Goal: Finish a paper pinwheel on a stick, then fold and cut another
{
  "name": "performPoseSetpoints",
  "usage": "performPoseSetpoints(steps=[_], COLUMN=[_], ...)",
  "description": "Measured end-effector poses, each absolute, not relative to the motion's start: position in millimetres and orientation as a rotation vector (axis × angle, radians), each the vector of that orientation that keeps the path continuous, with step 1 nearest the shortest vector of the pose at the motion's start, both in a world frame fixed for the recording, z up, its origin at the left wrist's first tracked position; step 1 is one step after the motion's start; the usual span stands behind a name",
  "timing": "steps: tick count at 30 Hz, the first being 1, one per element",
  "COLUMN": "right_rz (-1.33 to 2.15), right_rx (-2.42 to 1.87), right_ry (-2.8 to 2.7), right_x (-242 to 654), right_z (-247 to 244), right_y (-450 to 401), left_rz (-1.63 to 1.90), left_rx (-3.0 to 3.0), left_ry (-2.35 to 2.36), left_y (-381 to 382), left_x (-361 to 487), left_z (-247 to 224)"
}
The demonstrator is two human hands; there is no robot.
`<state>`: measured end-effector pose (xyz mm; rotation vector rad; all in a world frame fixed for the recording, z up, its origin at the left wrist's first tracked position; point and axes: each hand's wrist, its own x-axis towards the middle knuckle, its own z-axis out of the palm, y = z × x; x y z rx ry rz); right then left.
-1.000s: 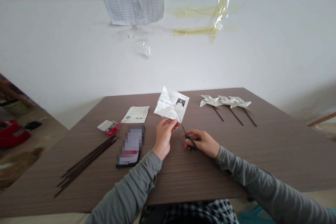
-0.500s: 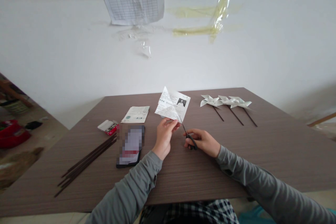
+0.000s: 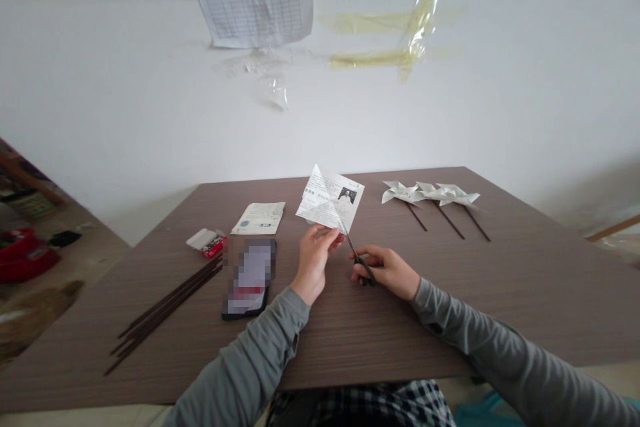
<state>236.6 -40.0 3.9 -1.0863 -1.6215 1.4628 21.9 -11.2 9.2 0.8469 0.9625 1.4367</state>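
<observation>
My left hand [image 3: 317, 255] pinches the lower edge of a printed paper square [image 3: 325, 199], held up above the table with diagonal creases and a small photo on it. My right hand [image 3: 383, 267] grips black-handled scissors [image 3: 367, 272]. Their blades meet the paper's lower right corner, close to my left fingertips; whether they are parted there is too small to tell. Three paper pinwheels on brown sticks lie to the right, one pinwheel [image 3: 457, 195] outermost. Left of my hands lies a stack of paper squares [image 3: 259, 219].
A phone [image 3: 249, 280] lies on the brown table [image 3: 350, 333], left of my forearm. Beside it are several dark sticks [image 3: 163, 310] and a small open red-and-white box [image 3: 207, 241]. A white wall [image 3: 320, 127] rises behind the table.
The paper in my left hand has shifted very slightly to the right. Both hands keep their hold, and the other things stay in place.
</observation>
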Motion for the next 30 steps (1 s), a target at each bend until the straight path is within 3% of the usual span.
performPoseSetpoints(steps=[30], right_rz=[1.455], right_rx=[-1.082], right_ry=[-1.631], right_x=[237.2], right_z=[6.9], right_y=[-40.1], left_rz=[1.443], left_rx=[0.833], left_ry=[0.949], left_y=[-13.0], left_x=[22.6], left_z=[12.3])
